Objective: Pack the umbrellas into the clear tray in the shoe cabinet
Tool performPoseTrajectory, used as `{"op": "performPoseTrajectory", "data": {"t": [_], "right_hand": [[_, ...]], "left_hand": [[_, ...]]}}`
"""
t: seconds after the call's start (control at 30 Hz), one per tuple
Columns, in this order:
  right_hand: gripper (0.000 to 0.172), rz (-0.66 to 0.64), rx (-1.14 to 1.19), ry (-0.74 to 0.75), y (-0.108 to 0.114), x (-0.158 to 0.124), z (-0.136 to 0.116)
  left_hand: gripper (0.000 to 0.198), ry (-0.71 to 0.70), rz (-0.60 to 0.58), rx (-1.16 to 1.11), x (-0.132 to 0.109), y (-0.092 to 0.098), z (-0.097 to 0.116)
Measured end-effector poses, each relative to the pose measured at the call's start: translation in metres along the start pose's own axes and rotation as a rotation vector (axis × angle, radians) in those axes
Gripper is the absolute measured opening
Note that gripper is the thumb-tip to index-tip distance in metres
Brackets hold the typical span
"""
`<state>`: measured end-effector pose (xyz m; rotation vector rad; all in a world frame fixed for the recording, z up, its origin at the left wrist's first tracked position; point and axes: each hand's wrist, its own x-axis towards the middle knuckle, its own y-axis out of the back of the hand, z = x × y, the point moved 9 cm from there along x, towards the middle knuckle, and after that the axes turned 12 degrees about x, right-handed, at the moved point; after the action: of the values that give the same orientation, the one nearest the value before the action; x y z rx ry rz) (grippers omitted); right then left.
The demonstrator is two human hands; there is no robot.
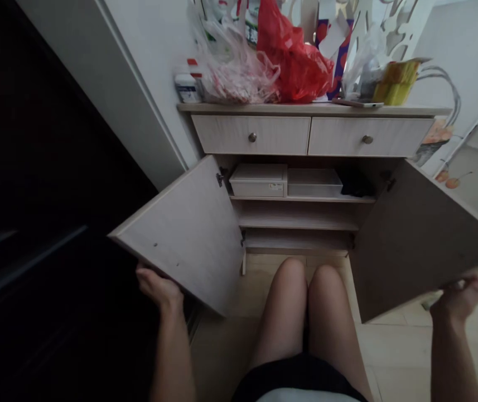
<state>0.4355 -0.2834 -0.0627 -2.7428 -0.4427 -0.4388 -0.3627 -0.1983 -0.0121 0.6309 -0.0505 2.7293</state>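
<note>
Both doors of a pale wood-grain cabinet (297, 110) stand swung outward. My left hand (158, 286) is closed on the outer edge of the left cabinet door (188, 229), its fingertips hidden behind the panel. On the other side, my right hand (460, 298) grips the outer edge of the right cabinet door (423, 240), with some fingers out of sight. Between the doors, the top shelf (301, 199) bears a white lidded box (259, 180), a translucent tray (314, 182) and a dark item (356, 184) whose kind I cannot make out. The two lower shelves show no objects.
On the cabinet top stand a white bottle (187, 88), a clear plastic bag (239, 72), a red plastic bag (293, 61), a yellow package (396, 82) and a flat device (358, 103). Two drawers (280, 134) sit above the doors. My knees (291, 279) are close in front.
</note>
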Motion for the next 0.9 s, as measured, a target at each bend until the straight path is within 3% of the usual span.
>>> {"op": "performPoseTrajectory", "data": {"t": [0.1, 0.23, 0.37, 0.53, 0.73, 0.9], "right_hand": [[0.058, 0.011, 0.076, -0.031, -0.009, -0.027, -0.009], [0.053, -0.192, -0.025, 0.092, -0.053, -0.062, -0.04], [0.049, -0.377, -0.018, 0.102, -0.101, -0.088, -0.05], [0.046, -0.577, -0.003, 0.126, -0.175, -0.113, -0.051], [0.044, -0.702, -0.064, 0.051, -0.268, -0.135, -0.044], [0.037, -0.721, -0.171, 0.077, -0.319, -0.144, -0.04]], "left_hand": [[0.055, -0.023, 0.0, -0.032, -0.027, 0.001, 0.006], [0.048, -0.082, -0.198, -0.033, -0.064, -0.029, 0.019], [0.047, -0.11, -0.429, -0.09, -0.101, -0.08, 0.037], [0.04, -0.253, -0.685, -0.138, -0.148, -0.155, 0.083], [0.016, -0.342, -0.872, 0.001, -0.188, -0.246, 0.123], [0.014, -0.394, -0.937, 0.161, -0.195, -0.294, 0.142]]}}
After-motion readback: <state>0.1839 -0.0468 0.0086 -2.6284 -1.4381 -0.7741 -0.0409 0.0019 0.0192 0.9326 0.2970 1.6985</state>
